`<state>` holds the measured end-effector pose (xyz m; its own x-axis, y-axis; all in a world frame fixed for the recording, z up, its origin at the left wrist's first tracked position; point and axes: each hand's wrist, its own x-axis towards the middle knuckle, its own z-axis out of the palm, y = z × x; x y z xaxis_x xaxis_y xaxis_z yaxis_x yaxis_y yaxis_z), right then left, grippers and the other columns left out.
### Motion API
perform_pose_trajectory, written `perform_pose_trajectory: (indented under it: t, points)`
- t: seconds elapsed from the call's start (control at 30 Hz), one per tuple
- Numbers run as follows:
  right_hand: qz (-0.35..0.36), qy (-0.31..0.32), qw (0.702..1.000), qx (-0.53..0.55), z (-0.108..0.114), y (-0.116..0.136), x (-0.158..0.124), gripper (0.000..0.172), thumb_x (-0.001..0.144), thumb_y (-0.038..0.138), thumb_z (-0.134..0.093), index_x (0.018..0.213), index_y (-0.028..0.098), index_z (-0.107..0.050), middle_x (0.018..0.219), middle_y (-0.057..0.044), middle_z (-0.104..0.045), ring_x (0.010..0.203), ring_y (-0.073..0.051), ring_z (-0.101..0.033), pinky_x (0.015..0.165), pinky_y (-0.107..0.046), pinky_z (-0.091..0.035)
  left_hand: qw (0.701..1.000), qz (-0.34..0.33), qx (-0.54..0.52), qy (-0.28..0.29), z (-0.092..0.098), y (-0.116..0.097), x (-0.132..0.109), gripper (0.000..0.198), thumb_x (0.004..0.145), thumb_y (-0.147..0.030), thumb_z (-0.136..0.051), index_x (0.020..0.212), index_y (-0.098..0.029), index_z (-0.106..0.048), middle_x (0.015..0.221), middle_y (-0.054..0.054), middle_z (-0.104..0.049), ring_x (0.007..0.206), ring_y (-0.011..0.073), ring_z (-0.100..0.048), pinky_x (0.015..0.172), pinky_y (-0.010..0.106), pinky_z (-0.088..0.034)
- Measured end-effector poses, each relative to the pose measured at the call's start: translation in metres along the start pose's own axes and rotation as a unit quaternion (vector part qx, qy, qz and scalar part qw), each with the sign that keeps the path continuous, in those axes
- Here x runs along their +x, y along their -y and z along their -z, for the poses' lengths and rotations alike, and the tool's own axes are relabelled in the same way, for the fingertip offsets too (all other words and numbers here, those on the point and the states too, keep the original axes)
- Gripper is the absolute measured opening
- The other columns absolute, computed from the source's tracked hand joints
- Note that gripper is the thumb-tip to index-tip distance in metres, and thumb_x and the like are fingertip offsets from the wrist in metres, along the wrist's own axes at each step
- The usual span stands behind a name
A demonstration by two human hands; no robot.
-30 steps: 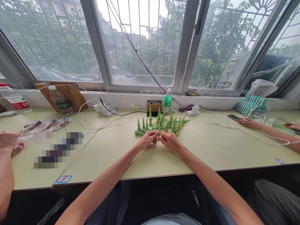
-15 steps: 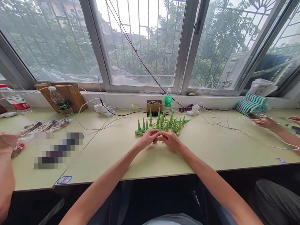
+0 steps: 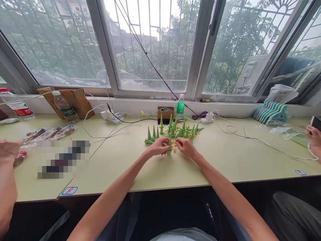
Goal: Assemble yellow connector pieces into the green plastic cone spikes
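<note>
My left hand (image 3: 159, 146) is closed around a green cone-shaped piece (image 3: 170, 140), which stands upright with its tip pointing up. My right hand (image 3: 186, 146) is just to the right of it, thumb and fingertips pinched together; whatever they hold is too small to make out. Small yellow pieces (image 3: 174, 147) lie on the table between the two hands. Behind them is a group of green cones (image 3: 184, 126), several upright and others lying down, with yellow bits among them. A few more green cones (image 3: 149, 134) stand at the left of the group.
At the back are a small cardboard box (image 3: 162, 111), a green-labelled bottle (image 3: 180, 105) and power strips with loose cables. Teal hangers (image 3: 269, 112) stand at the right. Wrapped packets (image 3: 51, 134) lie left. Other people's hands (image 3: 315, 135) show at both sides.
My hands have moved slightly apart, with the green cone staying in the left. A person's hand at the right has drawn back with a phone.
</note>
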<state>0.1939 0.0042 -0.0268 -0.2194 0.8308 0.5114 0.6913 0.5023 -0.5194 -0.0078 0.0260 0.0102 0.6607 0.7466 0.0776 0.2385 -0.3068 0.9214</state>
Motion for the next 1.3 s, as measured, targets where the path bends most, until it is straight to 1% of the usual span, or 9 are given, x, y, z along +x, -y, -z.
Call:
perform_pose_trajectory:
  t: [0.17,0.3,0.43,0.53,0.73,0.83,0.97,1.17,1.3]
  points:
    - [-0.016,0.023,0.999,-0.015,0.0,0.0,0.0,0.022,0.091,0.028,-0.047,0.088,0.017,-0.066,0.068,-0.001,-0.063,0.056,-0.012,-0.049,0.058,-0.022,-0.035,0.999,-0.009,0.002,0.052,-0.002,0.004,-0.001,0.026,0.078,-0.039,-0.064,0.083,-0.016,-0.053,0.073,-0.001,-0.057,0.044,0.0076,-0.055,0.041,0.02,-0.041]
    - [-0.028,0.026,0.999,-0.031,0.001,0.001,0.0,0.022,0.091,0.027,-0.046,0.094,0.018,-0.066,0.07,-0.001,-0.065,0.057,-0.012,-0.052,0.059,-0.022,-0.035,0.998,-0.004,0.018,0.059,0.001,0.007,0.0,0.021,0.078,-0.035,-0.063,0.083,-0.017,-0.054,0.069,-0.002,-0.056,0.044,0.0084,-0.055,0.04,0.02,-0.041]
    - [-0.05,0.025,0.997,-0.051,0.0,0.001,0.0,0.023,0.091,0.025,-0.046,0.103,0.017,-0.064,0.069,-0.002,-0.066,0.059,-0.013,-0.055,0.059,-0.022,-0.036,0.998,0.0,0.048,0.039,0.006,0.008,0.0,0.018,0.077,-0.031,-0.062,0.084,-0.017,-0.054,0.069,-0.002,-0.058,0.045,0.0098,-0.057,0.039,0.019,-0.041]
    - [-0.067,0.033,0.995,-0.073,-0.002,0.001,0.0,0.028,0.091,0.024,-0.045,0.113,0.017,-0.061,0.072,-0.003,-0.067,0.062,-0.015,-0.058,0.061,-0.023,-0.037,0.998,-0.003,0.063,0.016,0.007,0.007,0.0,0.015,0.075,-0.028,-0.062,0.082,-0.016,-0.055,0.068,-0.001,-0.058,0.046,0.0107,-0.058,0.038,0.02,-0.042]
    - [-0.094,0.069,0.984,-0.136,-0.006,0.001,0.001,0.038,0.092,0.022,-0.043,0.127,0.018,-0.056,0.086,-0.008,-0.071,0.072,-0.018,-0.063,0.064,-0.025,-0.039,0.996,-0.023,0.085,-0.031,0.004,0.008,0.002,0.008,0.072,-0.02,-0.059,0.078,-0.017,-0.055,0.064,-0.002,-0.055,0.045,0.0107,-0.056,0.037,0.02,-0.043]
    - [-0.102,0.082,0.978,-0.163,-0.006,0.001,0.001,0.039,0.092,0.021,-0.042,0.129,0.018,-0.055,0.094,-0.01,-0.071,0.079,-0.021,-0.064,0.066,-0.026,-0.039,0.993,-0.03,0.104,-0.048,0.0,0.011,0.001,0.007,0.071,-0.017,-0.056,0.078,-0.017,-0.055,0.055,-0.004,-0.053,0.043,0.0112,-0.055,0.037,0.019,-0.039]
    - [-0.111,0.093,0.974,-0.177,-0.005,0.001,0.002,0.037,0.093,0.022,-0.041,0.127,0.018,-0.057,0.096,-0.011,-0.071,0.083,-0.022,-0.065,0.067,-0.027,-0.04,0.99,-0.034,0.127,-0.058,-0.006,0.007,0.0,0.008,0.07,-0.016,-0.053,0.077,-0.018,-0.053,0.045,-0.007,-0.047,0.038,0.0109,-0.051,0.038,0.019,-0.035]
    - [-0.109,0.093,0.975,-0.169,-0.006,-0.001,0.002,0.034,0.093,0.024,-0.043,0.122,0.018,-0.059,0.089,-0.009,-0.071,0.078,-0.021,-0.064,0.065,-0.026,-0.039,0.98,-0.076,0.169,-0.077,-0.009,0.005,0.0,0.006,0.067,-0.016,-0.054,0.073,-0.018,-0.054,0.05,-0.007,-0.044,0.043,0.0085,-0.046,0.043,0.019,-0.032]
    - [-0.114,0.091,0.975,-0.166,-0.006,-0.002,0.002,0.033,0.093,0.023,-0.044,0.122,0.018,-0.058,0.091,-0.009,-0.071,0.078,-0.02,-0.064,0.064,-0.025,-0.038,0.979,-0.087,0.169,-0.071,-0.006,0.007,0.001,0.01,0.068,-0.02,-0.058,0.078,-0.018,-0.056,0.056,-0.005,-0.046,0.046,0.0085,-0.045,0.045,0.02,-0.032]
